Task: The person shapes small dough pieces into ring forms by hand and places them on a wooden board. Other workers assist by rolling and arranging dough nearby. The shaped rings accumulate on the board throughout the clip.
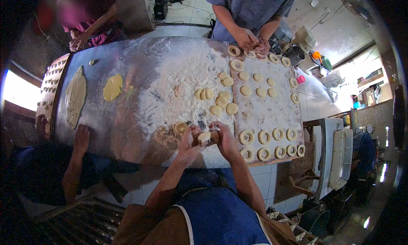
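Observation:
My left hand (189, 142) and my right hand (226, 141) are raised at the table's near edge, fingers curled in toward each other. Between them is a small pale piece of dough (204, 138), gripped from both sides; shadow hides part of the fingers. Just beyond my left hand, a round of dough (180, 127) lies in the flour. Farther off are several flattened dough rounds (221, 101), some overlapping. Right of my right hand, dough rings (246, 137) stand in rows on a floured board (267, 113), with plain dough rounds (258, 77) farther up.
Loose flour (170, 75) covers the table's middle. At left lie a long dough sheet (76, 96), a yellow fat-like lump (112, 87) and a board of small pieces (53, 77). Across the table a person in grey (250, 15) handles dough; another person's hand (82, 136) rests at left.

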The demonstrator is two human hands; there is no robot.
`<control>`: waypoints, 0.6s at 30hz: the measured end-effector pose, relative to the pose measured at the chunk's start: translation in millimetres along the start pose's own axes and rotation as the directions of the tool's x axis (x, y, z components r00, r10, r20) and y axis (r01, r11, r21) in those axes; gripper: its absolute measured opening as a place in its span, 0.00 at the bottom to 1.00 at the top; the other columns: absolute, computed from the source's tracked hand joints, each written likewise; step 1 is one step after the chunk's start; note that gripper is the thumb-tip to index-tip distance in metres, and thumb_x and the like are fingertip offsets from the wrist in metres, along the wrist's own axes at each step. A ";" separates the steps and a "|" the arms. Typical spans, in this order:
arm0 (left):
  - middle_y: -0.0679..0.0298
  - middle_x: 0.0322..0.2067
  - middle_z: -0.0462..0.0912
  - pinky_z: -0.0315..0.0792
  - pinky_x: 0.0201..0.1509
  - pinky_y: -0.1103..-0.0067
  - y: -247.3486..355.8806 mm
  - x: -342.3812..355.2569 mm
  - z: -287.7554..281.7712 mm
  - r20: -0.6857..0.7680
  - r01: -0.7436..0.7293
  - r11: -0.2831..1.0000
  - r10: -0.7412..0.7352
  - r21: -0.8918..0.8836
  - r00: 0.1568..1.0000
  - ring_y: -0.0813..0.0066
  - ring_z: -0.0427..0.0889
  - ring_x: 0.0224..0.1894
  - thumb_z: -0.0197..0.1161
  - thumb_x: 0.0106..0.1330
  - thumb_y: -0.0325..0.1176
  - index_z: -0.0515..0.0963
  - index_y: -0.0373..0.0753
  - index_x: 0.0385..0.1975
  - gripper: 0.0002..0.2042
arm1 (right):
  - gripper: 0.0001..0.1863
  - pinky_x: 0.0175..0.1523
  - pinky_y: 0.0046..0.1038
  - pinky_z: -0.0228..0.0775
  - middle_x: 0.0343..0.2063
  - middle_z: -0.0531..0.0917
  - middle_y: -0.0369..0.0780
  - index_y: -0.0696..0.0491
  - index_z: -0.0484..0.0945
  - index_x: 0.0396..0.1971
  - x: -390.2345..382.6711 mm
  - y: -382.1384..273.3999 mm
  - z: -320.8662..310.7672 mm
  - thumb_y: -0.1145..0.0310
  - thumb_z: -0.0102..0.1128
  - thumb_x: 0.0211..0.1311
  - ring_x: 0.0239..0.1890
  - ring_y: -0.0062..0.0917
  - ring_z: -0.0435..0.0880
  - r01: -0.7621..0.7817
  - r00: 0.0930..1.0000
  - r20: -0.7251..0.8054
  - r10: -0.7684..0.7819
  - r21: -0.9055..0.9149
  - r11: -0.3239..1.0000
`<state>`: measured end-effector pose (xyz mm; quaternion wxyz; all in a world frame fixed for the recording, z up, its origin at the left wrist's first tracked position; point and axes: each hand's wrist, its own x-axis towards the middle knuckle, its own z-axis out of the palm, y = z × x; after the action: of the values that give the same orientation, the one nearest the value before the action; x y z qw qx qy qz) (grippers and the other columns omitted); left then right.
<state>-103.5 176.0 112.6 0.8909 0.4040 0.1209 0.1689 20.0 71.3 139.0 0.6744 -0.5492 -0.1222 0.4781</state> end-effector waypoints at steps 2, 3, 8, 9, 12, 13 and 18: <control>0.64 0.45 0.71 0.73 0.43 0.76 -18.8 7.5 1.2 -0.072 -0.131 0.933 0.114 -0.334 0.991 0.73 0.75 0.48 0.55 0.54 0.21 0.63 0.41 0.52 0.23 | 0.19 0.39 0.24 0.68 0.33 0.77 0.41 0.57 0.74 0.33 14.1 8.6 -13.4 0.56 0.42 0.70 0.38 0.25 0.76 -0.067 0.984 -0.169 -0.052 -0.630 0.774; 0.64 0.44 0.70 0.72 0.46 0.74 -20.9 11.3 -3.5 -0.066 -0.085 0.922 0.065 -0.377 0.996 0.72 0.74 0.47 0.56 0.54 0.25 0.63 0.42 0.52 0.23 | 0.28 0.33 0.25 0.66 0.26 0.77 0.45 0.58 0.73 0.21 8.1 9.8 -3.4 0.50 0.40 0.70 0.29 0.27 0.75 0.100 0.935 -0.216 -0.282 -0.601 0.793; 0.66 0.34 0.63 0.69 0.42 0.77 -46.3 30.4 35.5 -0.251 -0.154 0.947 0.229 0.283 0.941 0.77 0.70 0.37 0.56 0.64 0.33 0.59 0.39 0.40 0.13 | 0.34 0.27 0.27 0.66 0.23 0.79 0.47 0.60 0.74 0.18 -3.0 16.5 -40.8 0.44 0.37 0.70 0.19 0.29 0.73 0.093 0.984 -0.131 -0.123 -0.219 0.971; 0.66 0.33 0.63 0.69 0.43 0.77 -58.0 41.6 47.0 -0.264 -0.234 0.855 0.385 0.462 0.884 0.77 0.70 0.36 0.55 0.66 0.34 0.59 0.39 0.38 0.11 | 0.33 0.28 0.27 0.67 0.23 0.79 0.46 0.59 0.75 0.19 -1.4 15.8 -44.3 0.44 0.39 0.70 0.20 0.29 0.74 0.086 0.976 -0.129 -0.178 -0.522 0.849; 0.65 0.31 0.66 0.69 0.43 0.75 -53.0 49.1 65.5 -0.391 -0.008 0.970 0.106 0.243 0.914 0.73 0.72 0.33 0.50 0.70 0.34 0.62 0.39 0.34 0.07 | 0.29 0.34 0.25 0.70 0.21 0.79 0.44 0.62 0.78 0.26 -3.4 4.1 -43.2 0.48 0.44 0.70 0.25 0.24 0.77 0.164 0.869 -0.313 -0.384 -0.549 0.820; 0.66 0.30 0.67 0.69 0.42 0.74 -57.3 55.3 69.3 -0.393 -0.019 0.980 -0.060 -0.196 0.918 0.72 0.73 0.32 0.50 0.70 0.34 0.64 0.38 0.33 0.07 | 0.29 0.34 0.25 0.70 0.21 0.79 0.43 0.62 0.78 0.28 -7.8 2.1 -50.1 0.49 0.44 0.70 0.26 0.23 0.76 0.134 0.880 -0.382 -0.282 -0.370 0.919; 0.68 0.26 0.72 0.70 0.35 0.71 -92.7 76.1 102.7 -0.258 -0.050 0.695 0.331 0.717 0.908 0.69 0.74 0.30 0.48 0.71 0.42 0.71 0.42 0.33 0.11 | 0.29 0.29 0.35 0.65 0.14 0.75 0.44 0.63 0.78 0.24 -21.1 -4.0 -109.3 0.52 0.42 0.72 0.20 0.28 0.73 -0.127 0.940 -0.331 -0.085 -0.570 0.812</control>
<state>21.0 79.4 102.2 0.6108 0.6801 0.2965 0.2765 86.7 -13.1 109.9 0.4788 -0.8049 -0.1380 0.3224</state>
